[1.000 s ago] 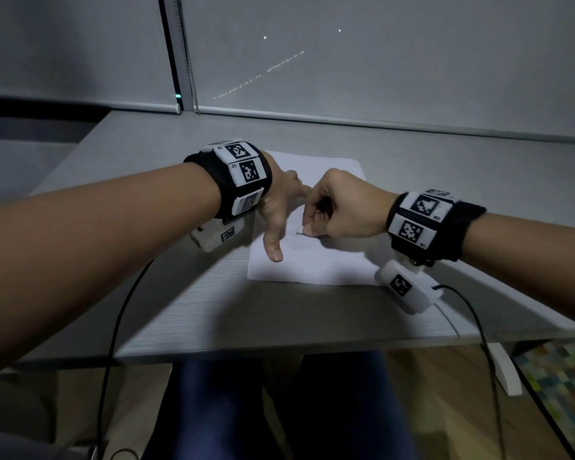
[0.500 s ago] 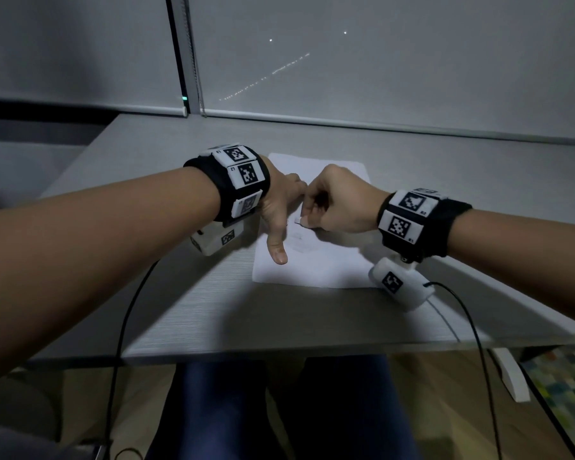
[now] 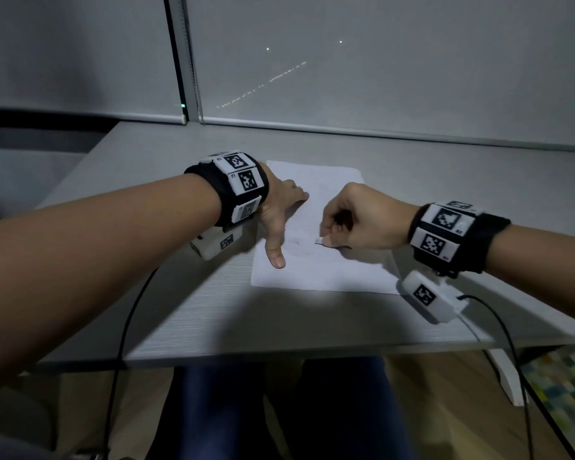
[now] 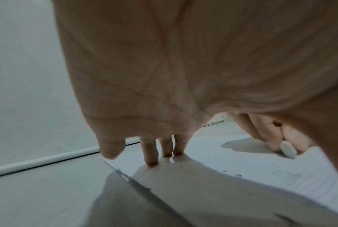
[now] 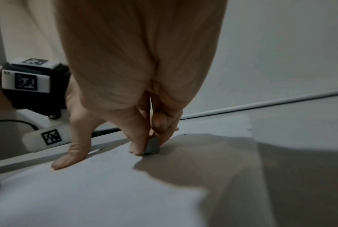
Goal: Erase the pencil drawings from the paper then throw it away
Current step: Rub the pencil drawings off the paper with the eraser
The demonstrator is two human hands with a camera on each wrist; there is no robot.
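— Where is the paper (image 3: 316, 257)?
— Flat on the grey table (image 3: 213, 313). My left hand (image 3: 276, 210) presses it, fingers straight.
— And your right grip?
— My right hand (image 3: 352, 220) pinches a small white eraser (image 3: 318, 240), touching the sheet's middle.

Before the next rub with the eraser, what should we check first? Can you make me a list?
1. Paper lies flat on the table: ok.
2. Left hand holds the paper down, with straight fingers and thumb pressing on it: ok.
3. Right hand has a firm grip on the eraser, pinched between its fingertips: ok.
4. Eraser touches the paper: ok, its tip meets the sheet in the right wrist view.
5. Pencil marks are all gone: not ok, faint lines still show beside the eraser.
6. A bin is near for throwing the paper away: cannot tell, none is in view.
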